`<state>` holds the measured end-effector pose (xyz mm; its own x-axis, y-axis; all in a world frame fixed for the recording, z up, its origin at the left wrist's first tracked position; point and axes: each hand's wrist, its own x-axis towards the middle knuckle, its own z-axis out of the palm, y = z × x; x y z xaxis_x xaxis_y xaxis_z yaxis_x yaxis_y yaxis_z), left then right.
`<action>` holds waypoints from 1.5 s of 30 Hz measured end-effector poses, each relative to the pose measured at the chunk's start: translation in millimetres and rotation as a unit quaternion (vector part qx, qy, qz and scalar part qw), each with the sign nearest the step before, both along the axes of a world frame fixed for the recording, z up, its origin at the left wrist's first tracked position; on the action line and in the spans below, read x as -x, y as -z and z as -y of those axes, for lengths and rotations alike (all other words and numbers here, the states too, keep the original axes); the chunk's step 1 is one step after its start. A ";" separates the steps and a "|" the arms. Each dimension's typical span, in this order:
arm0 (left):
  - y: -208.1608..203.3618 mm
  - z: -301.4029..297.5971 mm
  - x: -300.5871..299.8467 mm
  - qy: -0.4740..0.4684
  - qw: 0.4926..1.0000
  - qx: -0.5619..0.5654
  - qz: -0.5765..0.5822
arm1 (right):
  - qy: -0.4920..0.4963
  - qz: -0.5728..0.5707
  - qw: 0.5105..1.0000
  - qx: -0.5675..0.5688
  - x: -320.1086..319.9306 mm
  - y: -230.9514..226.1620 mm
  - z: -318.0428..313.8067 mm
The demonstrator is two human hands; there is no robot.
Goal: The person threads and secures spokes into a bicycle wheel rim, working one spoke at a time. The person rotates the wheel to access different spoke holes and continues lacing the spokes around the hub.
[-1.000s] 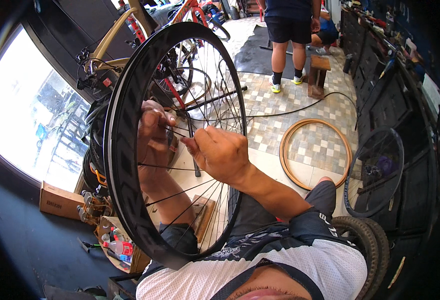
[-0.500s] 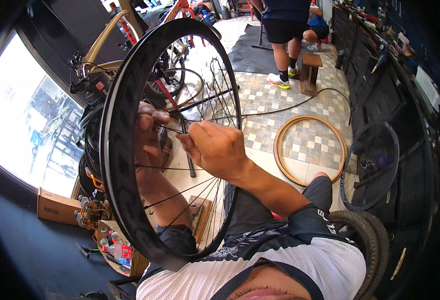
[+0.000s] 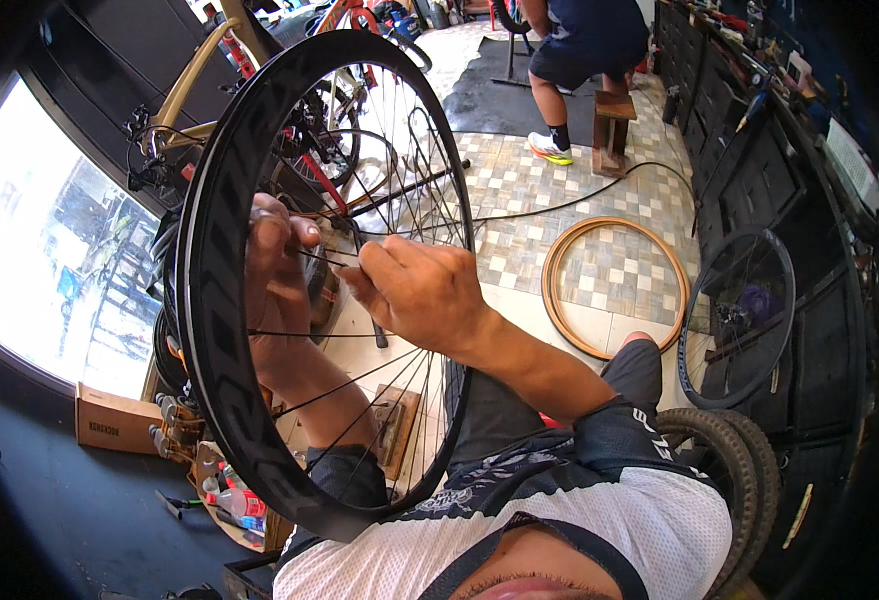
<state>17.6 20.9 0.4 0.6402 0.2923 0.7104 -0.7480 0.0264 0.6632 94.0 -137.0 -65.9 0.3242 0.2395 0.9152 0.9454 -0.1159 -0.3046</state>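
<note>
A bicycle wheel with a deep black rim (image 3: 212, 220) stands tilted in front of me, its thin black spokes fanning out toward the lower right. My right hand (image 3: 422, 297) reaches inside the rim and pinches a dark spoke (image 3: 322, 257) between thumb and forefinger. At the other end of that spoke, by the rim's left side, is my left hand (image 3: 282, 262). Its fingers are curled closed, partly behind the rim, and whatever they grip is hidden. The left forearm passes behind the lower spokes.
Two tan-edged tyres (image 3: 552, 290) lie on the tiled floor. Another wheel (image 3: 690, 350) leans against dark drawers at right; knobby tyres (image 3: 750, 470) stand beside me. Bicycles (image 3: 175, 110) crowd the left, above a cardboard box (image 3: 110, 418). A person (image 3: 595, 45) is by a wooden stool (image 3: 615, 105).
The wheel and both hands appear slightly farther left, still at the same spoke. In the background, the standing person has lowered toward the wooden stool.
</note>
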 end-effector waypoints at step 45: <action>-13.3 9.2 -3.2 -0.212 0.972 -0.103 -0.001 | -0.109 -0.079 0.988 0.073 -51.5 -23.9 9.4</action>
